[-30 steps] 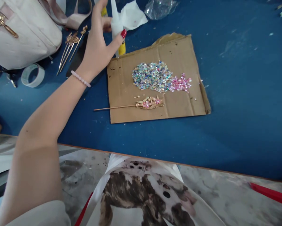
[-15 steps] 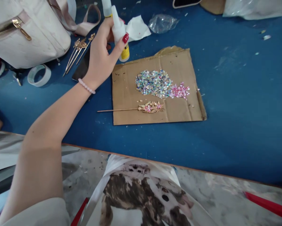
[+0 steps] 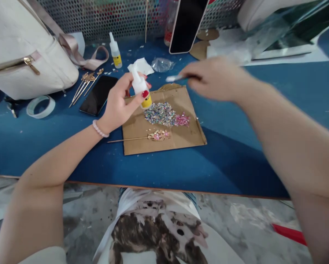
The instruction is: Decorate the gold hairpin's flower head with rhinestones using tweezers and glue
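Observation:
My left hand (image 3: pixel 123 99) is closed around a white glue bottle (image 3: pixel 139 85) with a yellow label, nozzle up, over the far left part of the cardboard sheet (image 3: pixel 181 141). My right hand (image 3: pixel 211 79), blurred by motion, grips a small dark tool with a pale tip (image 3: pixel 174 78) pointing left toward the bottle; its kind is unclear. On the cardboard lie a heap of multicoloured rhinestones (image 3: pixel 160 114) and a smaller pink heap (image 3: pixel 182 119). Nearer me rests a gold hairpin (image 3: pixel 159 135) with pink stones, its stem reaching past the cardboard's left edge.
A second glue bottle (image 3: pixel 115 53) stands behind my left hand. To the left are a black phone (image 3: pixel 98 96), several gold hairpins (image 3: pixel 86 83), a tape roll (image 3: pixel 40 107) and a white bag (image 3: pixel 24 55). Another phone (image 3: pixel 187 25) leans upright at the back, near plastic bags (image 3: pixel 233 46).
My right hand has come into view with the small tool. My left hand has brought the glue bottle nearer, over the cardboard. The view has tilted up, showing more of the table's back.

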`<state>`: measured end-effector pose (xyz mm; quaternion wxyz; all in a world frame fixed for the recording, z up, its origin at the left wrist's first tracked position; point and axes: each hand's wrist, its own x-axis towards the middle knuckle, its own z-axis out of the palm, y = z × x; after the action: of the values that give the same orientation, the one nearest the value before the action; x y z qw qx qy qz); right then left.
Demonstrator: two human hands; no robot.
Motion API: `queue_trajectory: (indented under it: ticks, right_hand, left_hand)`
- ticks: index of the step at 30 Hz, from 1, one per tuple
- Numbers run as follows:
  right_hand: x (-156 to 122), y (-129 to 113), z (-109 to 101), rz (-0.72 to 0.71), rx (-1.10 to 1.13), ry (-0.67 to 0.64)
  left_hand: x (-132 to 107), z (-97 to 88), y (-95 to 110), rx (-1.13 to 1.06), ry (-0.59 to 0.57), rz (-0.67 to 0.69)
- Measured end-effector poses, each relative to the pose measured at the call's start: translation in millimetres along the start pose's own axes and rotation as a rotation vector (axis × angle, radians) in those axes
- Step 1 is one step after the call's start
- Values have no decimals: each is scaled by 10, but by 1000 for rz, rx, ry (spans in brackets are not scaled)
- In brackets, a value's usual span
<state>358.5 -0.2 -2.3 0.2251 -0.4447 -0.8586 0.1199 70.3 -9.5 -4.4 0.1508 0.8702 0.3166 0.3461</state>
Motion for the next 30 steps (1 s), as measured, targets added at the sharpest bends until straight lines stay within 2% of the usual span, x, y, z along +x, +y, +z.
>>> queue_trajectory:
  ticks: [1, 4, 10, 12, 14, 16, 19, 22, 27, 30]
  right_hand:
    - [29, 23, 42, 23, -68, -44]
    - [66, 38, 166, 76, -208, -137]
    - [54, -160, 137, -25, -238, -62]
    - [70, -272, 131, -111, -86, -88]
    - [89, -382, 149, -222, 172, -127]
    - [100, -468, 166, -258, 364, -157]
    - [93, -525, 150, -175, 690, -163]
    - [78, -523, 96, -96, 924, -64]
    - [97, -495, 94, 86, 1074, 92]
    - [117, -469, 148, 106, 1018, 102]
  left_hand:
    - [-14, 17, 8, -19, 33, 18]
    - [-40, 56, 10, -16, -9, 16]
    - [-44, 92, 63, -95, 19, 1]
    - [-45, 95, 138, -134, 48, 6]
    - [-51, 84, 237, -124, 81, -13]
    - [-60, 60, 333, -74, 113, -21]
    - [-76, 29, 407, -9, 141, 14]
    - [-91, 56, 366, -55, 117, 43]
    - [-76, 94, 203, -286, 66, 98]
    - [-11, -28, 123, -160, -70, 212]
